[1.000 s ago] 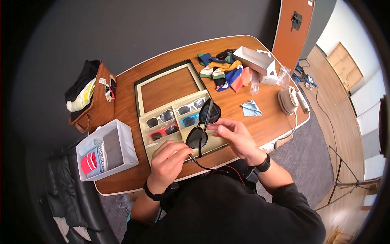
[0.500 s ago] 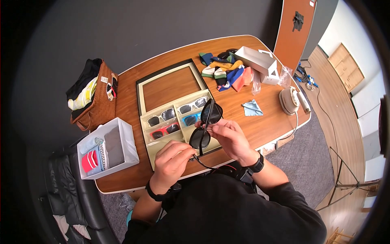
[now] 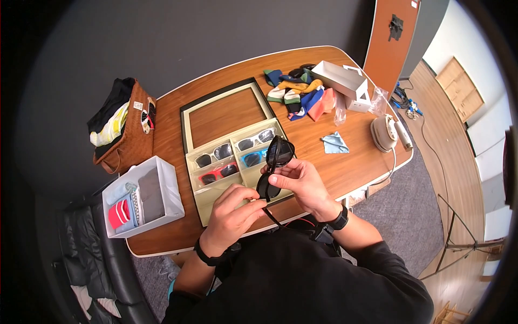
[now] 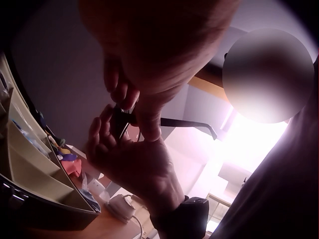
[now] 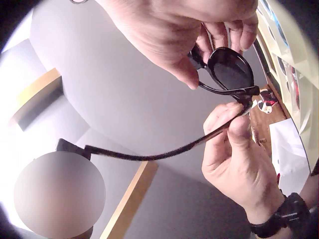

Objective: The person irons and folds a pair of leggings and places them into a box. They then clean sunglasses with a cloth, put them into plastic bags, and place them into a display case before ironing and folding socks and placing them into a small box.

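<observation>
The wooden worktop [image 3: 353, 167] fills the middle of the room, and the display case [image 3: 208, 200] sits towards its near edge. The left hand [image 3: 229, 216] has a narrow pinch on one temple arm [image 5: 144, 157], close to the hinge; the right hand [image 3: 310, 189] holds the frame near its middle. Between them, the black sunglasses [image 3: 283, 152] hang over the case's near right corner. From here it looks like the arm-handling step, and the next move calls for a steady frame and light pressure beside that small hinge [image 5: 249, 91].
</observation>
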The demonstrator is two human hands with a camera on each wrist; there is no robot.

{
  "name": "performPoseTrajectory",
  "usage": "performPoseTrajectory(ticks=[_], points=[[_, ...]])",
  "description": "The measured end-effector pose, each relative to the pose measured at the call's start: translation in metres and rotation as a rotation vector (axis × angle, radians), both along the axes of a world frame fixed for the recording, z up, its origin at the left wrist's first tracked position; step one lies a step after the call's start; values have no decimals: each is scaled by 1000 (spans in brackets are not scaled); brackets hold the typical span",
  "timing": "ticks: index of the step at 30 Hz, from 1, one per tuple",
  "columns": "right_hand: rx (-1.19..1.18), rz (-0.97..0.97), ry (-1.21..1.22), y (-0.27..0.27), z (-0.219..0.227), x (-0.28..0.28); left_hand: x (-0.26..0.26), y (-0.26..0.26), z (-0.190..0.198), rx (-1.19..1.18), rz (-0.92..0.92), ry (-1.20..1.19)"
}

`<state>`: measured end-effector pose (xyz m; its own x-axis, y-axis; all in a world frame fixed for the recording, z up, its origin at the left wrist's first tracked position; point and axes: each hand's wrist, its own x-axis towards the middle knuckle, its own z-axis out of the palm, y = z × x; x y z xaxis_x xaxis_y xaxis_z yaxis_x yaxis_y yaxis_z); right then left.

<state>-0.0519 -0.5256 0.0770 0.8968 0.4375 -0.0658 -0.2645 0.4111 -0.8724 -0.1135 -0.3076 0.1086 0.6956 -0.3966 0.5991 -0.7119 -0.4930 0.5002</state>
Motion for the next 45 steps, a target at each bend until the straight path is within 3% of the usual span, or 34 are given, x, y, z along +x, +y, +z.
performPoseTrajectory(ticks=[6,9,13,15,20,22,24,26,31,33,37,43,45], points=[[-27,2,17,4,-2,-7,-1,-8,-3,-53,90,-24],[-49,16,-8,5,-2,-10,1,-8,-9,-194,98,189],[-53,51,48,7,15,-14,2,-12,-16,-351,52,306],[-17,-13,-1,15,26,-21,1,-13,-24,-590,-8,473],[-61,62,-114,14,8,-22,5,-5,-29,-649,-104,570],[-122,29,-196,15,0,-22,4,-5,-23,-833,-118,762],[-141,25,-213,15,2,-23,4,-5,-29,-816,-87,683],[-246,-61,-461,18,0,-18,2,-2,-36,-845,-27,699],[-324,-77,-476,15,5,-26,-1,-1,-29,-819,5,767],[-514,-149,-667,12,8,-28,0,-3,-30,-800,25,740],[-633,-119,-853,7,14,-24,2,2,-33,-737,12,693],[-830,-91,-962,-8,21,-21,1,5,-38,-658,-10,710],[-776,-160,-889,-18,20,-10,0,4,-36,-633,12,674]])
